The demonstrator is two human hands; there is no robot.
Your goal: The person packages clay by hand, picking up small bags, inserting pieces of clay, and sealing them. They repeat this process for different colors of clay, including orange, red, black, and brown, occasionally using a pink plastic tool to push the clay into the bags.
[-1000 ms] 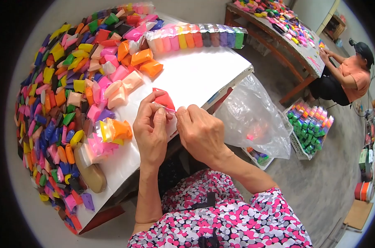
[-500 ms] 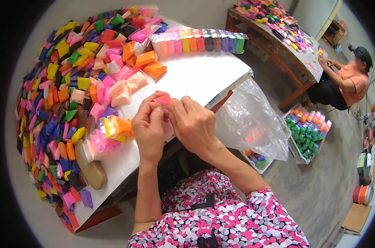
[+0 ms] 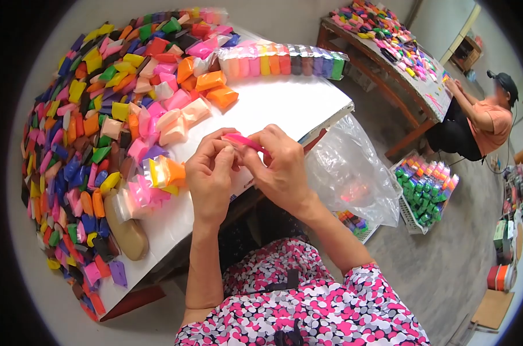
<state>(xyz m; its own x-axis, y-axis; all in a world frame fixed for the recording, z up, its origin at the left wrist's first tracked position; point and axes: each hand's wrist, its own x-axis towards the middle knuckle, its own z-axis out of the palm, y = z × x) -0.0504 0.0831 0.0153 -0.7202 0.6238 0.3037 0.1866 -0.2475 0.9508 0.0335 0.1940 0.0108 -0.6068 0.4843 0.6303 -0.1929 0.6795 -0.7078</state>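
Note:
My left hand (image 3: 211,179) and my right hand (image 3: 281,168) meet over the front edge of the white tabletop (image 3: 278,109). Between their fingertips they pinch a small pink packet (image 3: 245,141), partly hidden by the fingers. To the left of my left hand lie an orange packet (image 3: 170,173) and several clear-wrapped pink packets (image 3: 143,193). Beyond both hands, peach packets (image 3: 183,120) rest at the edge of a large pile of coloured packets (image 3: 94,138). At the back, a clear-wrapped row of multicoloured packets (image 3: 281,62) lies along the table.
A tan, rounded object (image 3: 130,233) lies at the pile's front. Right of the table hangs a clear plastic bag (image 3: 353,167), with a white basket (image 3: 410,216) of packets on the floor beside it. Another person (image 3: 480,118) sits at a second table (image 3: 411,72) with more packets.
My right hand has shifted slightly right and turned, and more of the pink packet shows as a strip between the hands. My left hand keeps its pinch.

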